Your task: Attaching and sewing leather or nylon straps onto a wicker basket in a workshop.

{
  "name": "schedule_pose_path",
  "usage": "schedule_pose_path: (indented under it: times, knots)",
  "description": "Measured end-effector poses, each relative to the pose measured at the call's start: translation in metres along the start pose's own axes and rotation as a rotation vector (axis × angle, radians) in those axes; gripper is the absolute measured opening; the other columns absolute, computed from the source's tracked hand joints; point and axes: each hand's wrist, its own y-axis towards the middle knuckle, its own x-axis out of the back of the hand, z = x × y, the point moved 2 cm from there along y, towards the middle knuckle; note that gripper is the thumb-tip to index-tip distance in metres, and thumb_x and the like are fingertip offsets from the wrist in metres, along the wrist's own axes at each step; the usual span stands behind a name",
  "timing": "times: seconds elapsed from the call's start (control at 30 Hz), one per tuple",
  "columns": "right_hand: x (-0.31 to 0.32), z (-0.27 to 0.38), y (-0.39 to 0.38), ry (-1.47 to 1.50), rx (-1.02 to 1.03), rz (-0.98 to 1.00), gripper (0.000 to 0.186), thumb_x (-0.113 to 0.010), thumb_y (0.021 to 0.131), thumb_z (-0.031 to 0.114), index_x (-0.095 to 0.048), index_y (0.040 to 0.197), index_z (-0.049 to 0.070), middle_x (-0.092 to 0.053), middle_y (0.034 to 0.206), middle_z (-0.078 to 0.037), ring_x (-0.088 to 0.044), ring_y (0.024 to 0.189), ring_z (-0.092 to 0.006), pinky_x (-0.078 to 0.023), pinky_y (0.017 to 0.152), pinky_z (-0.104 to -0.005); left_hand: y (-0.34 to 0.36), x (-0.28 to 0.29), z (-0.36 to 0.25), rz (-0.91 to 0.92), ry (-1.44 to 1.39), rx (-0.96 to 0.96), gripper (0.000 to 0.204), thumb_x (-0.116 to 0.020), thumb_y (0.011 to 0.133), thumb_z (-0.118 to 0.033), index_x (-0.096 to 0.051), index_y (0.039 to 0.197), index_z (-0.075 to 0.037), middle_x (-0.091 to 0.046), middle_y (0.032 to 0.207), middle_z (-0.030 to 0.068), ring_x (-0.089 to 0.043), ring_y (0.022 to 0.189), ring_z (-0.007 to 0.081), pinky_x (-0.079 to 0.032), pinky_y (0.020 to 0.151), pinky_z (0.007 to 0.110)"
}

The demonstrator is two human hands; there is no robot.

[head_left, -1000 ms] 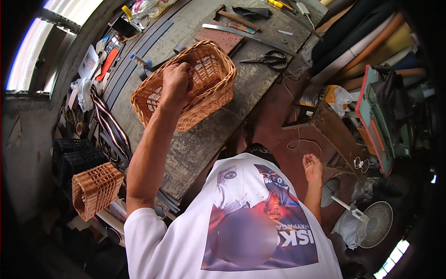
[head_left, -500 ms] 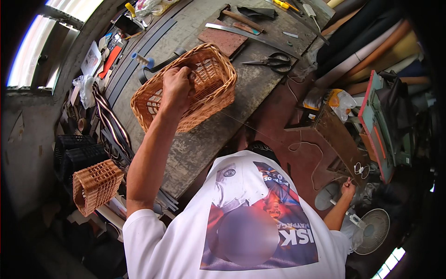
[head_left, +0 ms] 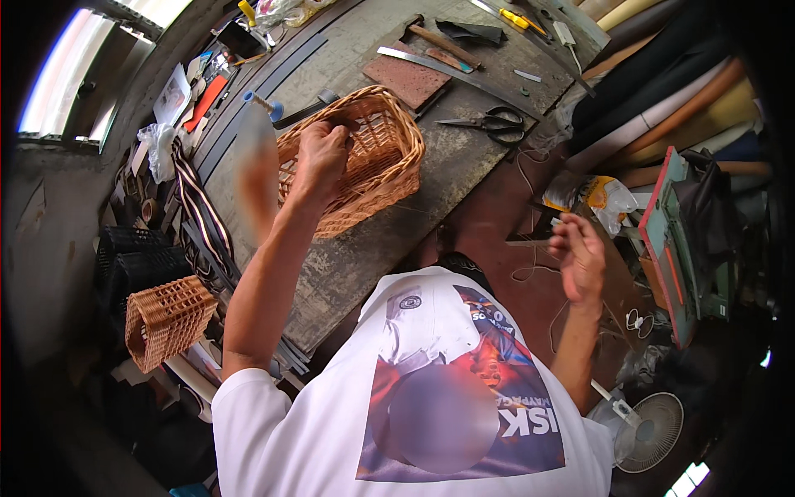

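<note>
My left hand (head_left: 323, 157) is closed on the wicker basket (head_left: 379, 178) at the table's edge, with its fingers reaching inside. A blurred tan patch obscures the basket's left end. Raised at the right, beside the table, my right hand (head_left: 577, 257) has curled fingers, with something small and pale at their tips that I cannot make out. Black scissors (head_left: 497, 124) lie right of the basket. Behind it are a black strap (head_left: 306, 112) and a blue spool-like item (head_left: 263, 103).
The worn table (head_left: 323, 282) also bears a hammer (head_left: 443, 43), metal ruler (head_left: 422, 62) and red board (head_left: 393, 83). Another basket (head_left: 166, 319) sits at left. Material rolls (head_left: 646, 112), a teal board (head_left: 667, 248), cords and a fan (head_left: 650, 431) crowd the right.
My right hand dropped toward the lower right half a second ago and is now raised higher, nearer the table. My left hand keeps hold of the basket.
</note>
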Motion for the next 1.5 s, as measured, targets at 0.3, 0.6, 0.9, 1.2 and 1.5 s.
schedule_pose_path:
  times: [0.3, 0.6, 0.9, 1.2, 1.5]
  knots:
    - [-0.275, -0.040, 0.055, -1.073, 1.028, 0.088, 0.005, -0.057, 0.090, 0.009, -0.057, 0.093, 0.005, -0.064, 0.072, -0.014, -0.065, 0.072, -0.0347, -0.052, 0.065, -0.0417, -0.020, 0.038, -0.006, 0.061, 0.718, -0.463, 0.017, -0.052, 0.090, -0.013, -0.064, 0.092, -0.001, -0.061, 0.070, 0.0134, -0.058, 0.062, 0.0270, -0.044, 0.057, 0.039]
    - [-0.316, -0.023, 0.071, -1.480, 0.719, 0.022, 0.016, -0.058, 0.085, 0.015, -0.054, 0.091, 0.000, -0.067, 0.081, -0.023, -0.068, 0.078, -0.0380, -0.055, 0.069, -0.0457, -0.009, 0.064, -0.008, 0.057, 0.645, -0.537, 0.025, -0.050, 0.086, -0.015, -0.067, 0.095, 0.000, -0.066, 0.077, 0.0131, -0.062, 0.069, 0.0215, -0.049, 0.069, 0.034]
    - [-0.327, -0.042, 0.087, -1.367, 0.554, -0.037, 0.021, -0.058, 0.080, 0.014, -0.062, 0.087, -0.006, -0.066, 0.087, -0.027, -0.065, 0.085, -0.0439, -0.054, 0.075, -0.0455, -0.007, 0.060, -0.011, 0.009, 0.480, -0.517, 0.026, -0.054, 0.084, -0.016, -0.068, 0.094, 0.003, -0.064, 0.070, 0.0219, -0.064, 0.062, 0.0261, -0.050, 0.065, 0.038]
    - [-0.322, -0.057, 0.115, -1.637, 0.484, 0.075, 0.023, -0.063, 0.083, 0.018, -0.069, 0.093, -0.002, -0.068, 0.091, -0.023, -0.070, 0.086, -0.0354, -0.058, 0.068, -0.0408, -0.009, 0.061, -0.015, 0.036, 0.533, -0.416, 0.028, -0.052, 0.086, -0.022, -0.069, 0.095, -0.001, -0.064, 0.072, 0.0120, -0.060, 0.068, 0.0173, -0.047, 0.067, 0.033]
    - [-0.323, -0.044, 0.098, -1.554, 0.490, -0.001, 0.025, -0.052, 0.083, 0.015, -0.066, 0.098, 0.000, -0.067, 0.095, -0.023, -0.065, 0.093, -0.0361, -0.053, 0.081, -0.0406, -0.011, 0.060, -0.016, 0.041, 0.497, -0.408, 0.028, -0.053, 0.086, -0.022, -0.069, 0.093, -0.001, -0.058, 0.065, 0.0094, -0.054, 0.062, 0.0144, -0.045, 0.062, 0.032]
